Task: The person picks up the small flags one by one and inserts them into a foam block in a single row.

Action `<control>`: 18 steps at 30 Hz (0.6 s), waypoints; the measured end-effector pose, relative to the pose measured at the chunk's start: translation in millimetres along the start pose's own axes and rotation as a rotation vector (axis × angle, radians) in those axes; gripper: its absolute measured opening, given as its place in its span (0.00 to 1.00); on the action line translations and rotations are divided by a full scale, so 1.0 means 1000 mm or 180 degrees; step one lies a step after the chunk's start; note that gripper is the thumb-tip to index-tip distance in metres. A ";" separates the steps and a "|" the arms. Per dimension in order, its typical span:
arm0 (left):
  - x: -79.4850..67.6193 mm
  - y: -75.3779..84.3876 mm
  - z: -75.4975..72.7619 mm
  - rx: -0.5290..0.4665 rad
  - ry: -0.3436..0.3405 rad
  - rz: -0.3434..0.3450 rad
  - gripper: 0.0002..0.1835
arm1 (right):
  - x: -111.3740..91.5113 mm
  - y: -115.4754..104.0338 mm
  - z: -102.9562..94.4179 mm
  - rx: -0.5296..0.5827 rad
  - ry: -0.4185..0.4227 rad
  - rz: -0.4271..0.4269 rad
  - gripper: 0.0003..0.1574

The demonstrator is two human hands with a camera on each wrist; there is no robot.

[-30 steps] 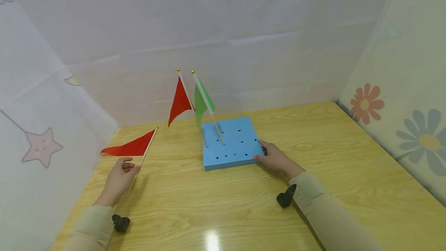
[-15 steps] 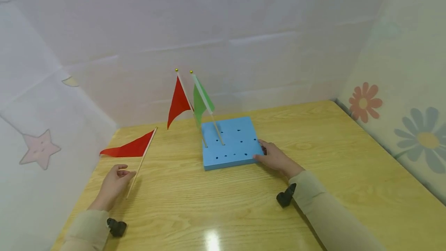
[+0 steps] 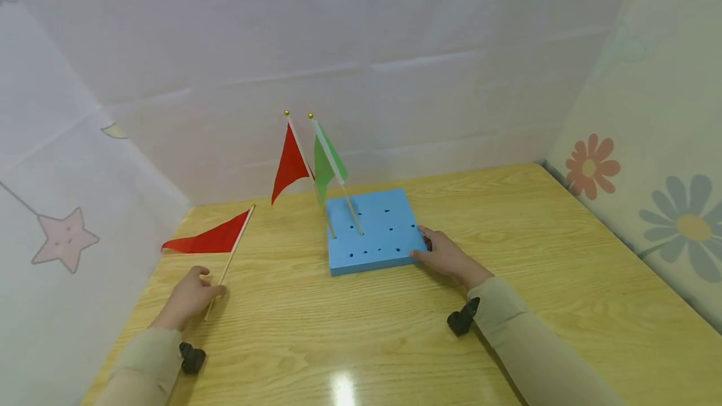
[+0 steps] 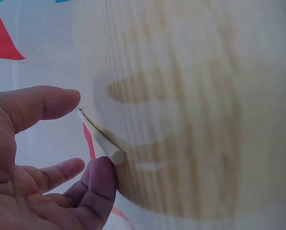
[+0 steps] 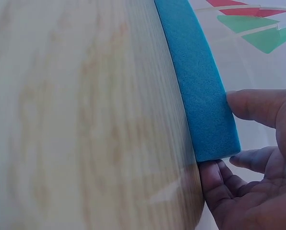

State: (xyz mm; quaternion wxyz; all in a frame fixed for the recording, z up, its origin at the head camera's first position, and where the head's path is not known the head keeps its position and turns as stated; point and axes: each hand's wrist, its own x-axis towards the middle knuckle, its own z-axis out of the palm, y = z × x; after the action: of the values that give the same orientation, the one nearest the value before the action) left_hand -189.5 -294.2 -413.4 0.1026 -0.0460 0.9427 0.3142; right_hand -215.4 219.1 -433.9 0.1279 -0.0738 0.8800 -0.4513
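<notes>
A loose red pennant flag [image 3: 211,237] on a thin wooden stick lies at the table's left. My left hand [image 3: 188,296] is at the lower part of its stick. In the left wrist view the thumb stands apart from the stick [image 4: 107,146], and a fingertip is right at its end. My right hand [image 3: 448,259] grips the near right corner of a blue foam block [image 3: 375,238], thumb on its top edge, fingers against its side. A red flag [image 3: 290,165] and a green flag [image 3: 323,168] stand tilted in holes on the block's left part.
Several small holes dot the block's top. The wooden table [image 3: 316,324] meets a pale cloth wall [image 3: 429,111] at the back, with patterned cloth on both sides.
My left hand has drawn back down along the stick, its fingers spreading from it, then shifted slightly right towards it. The loose flag and my right hand stay in place.
</notes>
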 end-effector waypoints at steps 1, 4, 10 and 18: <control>0.001 0.000 0.000 0.0023 -0.0001 -0.0001 0.38 | 0.000 0.000 0.000 -0.0011 -0.0005 -0.0010 0.48; 0.005 0.000 0.000 0.0098 0.0010 0.0033 0.34 | 0.000 0.001 0.000 -0.0027 -0.0012 -0.0020 0.48; 0.009 0.001 -0.003 0.0328 0.0075 0.0163 0.23 | 0.000 0.000 -0.001 -0.0015 0.0015 -0.0019 0.47; 0.011 0.006 -0.005 0.0457 0.0080 0.0199 0.16 | -0.001 0.000 -0.002 -0.0027 0.0015 -0.0043 0.48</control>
State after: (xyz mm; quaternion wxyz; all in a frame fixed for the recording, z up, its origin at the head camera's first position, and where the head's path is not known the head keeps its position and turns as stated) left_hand -201.6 -292.2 -408.6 0.0840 -0.0131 0.9650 0.2482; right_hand -215.2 220.6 -432.4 0.1224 -0.0792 0.8818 -0.4486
